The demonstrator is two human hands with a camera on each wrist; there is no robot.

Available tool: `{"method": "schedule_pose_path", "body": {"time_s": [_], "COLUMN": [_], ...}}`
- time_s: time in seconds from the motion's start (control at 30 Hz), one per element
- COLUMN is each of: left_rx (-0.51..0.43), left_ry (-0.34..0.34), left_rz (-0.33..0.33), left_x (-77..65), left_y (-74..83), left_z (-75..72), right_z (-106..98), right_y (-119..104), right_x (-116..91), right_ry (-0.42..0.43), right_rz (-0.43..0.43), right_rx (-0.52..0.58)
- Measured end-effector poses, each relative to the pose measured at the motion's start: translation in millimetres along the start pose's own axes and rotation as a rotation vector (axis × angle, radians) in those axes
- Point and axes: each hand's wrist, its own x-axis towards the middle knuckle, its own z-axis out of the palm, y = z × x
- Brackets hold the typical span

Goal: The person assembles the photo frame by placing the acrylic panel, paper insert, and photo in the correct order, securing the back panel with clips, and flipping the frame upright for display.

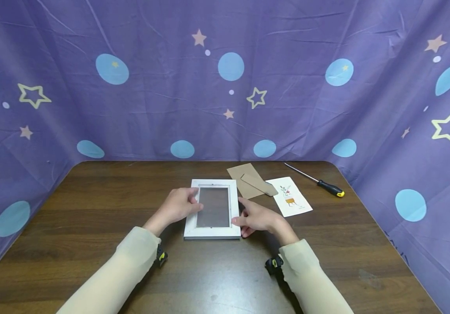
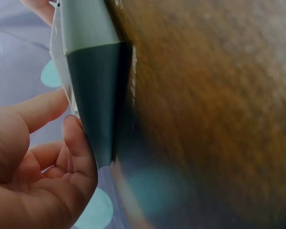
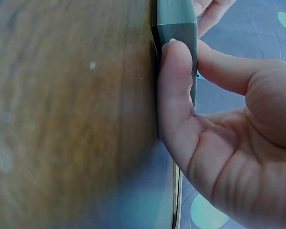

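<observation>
A white picture frame (image 1: 218, 233) lies flat on the brown wooden table (image 1: 103, 209), its dark pane facing up. My left hand (image 1: 178, 205) grips the left side of it, the thumb over the inner rim. On the opposite side, my right hand (image 1: 262, 217) pinches the frame, thumb on the top face and fingers along the outer edge. In the left wrist view the frame's side (image 2: 97, 86) stands close to the left fingers (image 2: 78, 143). The right wrist view has a right finger (image 3: 176, 81) pressed against the frame's outer side (image 3: 178, 31).
Behind the right hand lies a brown backing board (image 1: 246, 174) with a stand leg on it. Its corner overlaps a white card (image 1: 292, 198) printed with a plant. Farther right lies a black and yellow screwdriver (image 1: 328, 187). A purple curtain (image 1: 162, 109) hangs behind the table.
</observation>
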Motion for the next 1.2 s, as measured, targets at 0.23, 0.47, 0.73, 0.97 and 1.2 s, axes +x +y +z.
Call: {"method": "schedule_pose_path", "body": {"time_s": [0.23, 0.47, 0.73, 0.97, 1.2], "left_rx": [0.023, 0.068, 0.152, 0.245, 0.205], "left_ry": [-0.002, 0.017, 0.013, 0.04, 0.039], "left_rz": [0.011, 0.055, 0.104, 0.173, 0.1], "left_x": [0.0, -0.1, -1.1, 0.2, -1.3], "left_y": [-0.6, -0.7, 3.5, 5.6, 5.5], "left_z": [1.5, 3.2, 4.0, 5.9, 6.2], "right_z": [0.0, 0.2, -0.2, -1.2, 0.1], "right_y": [-0.5, -0.5, -0.7, 1.3, 2.2], "right_x": [0.3, -0.6, -0.2, 0.7, 1.8], "right_ry": [-0.003, -0.004, -0.003, -0.016, -0.017], "right_rz": [-0.004, -0.008, -0.007, -0.029, -0.026], "right_rx": [0.006, 0.005, -0.003, 0.018, 0.02]}}
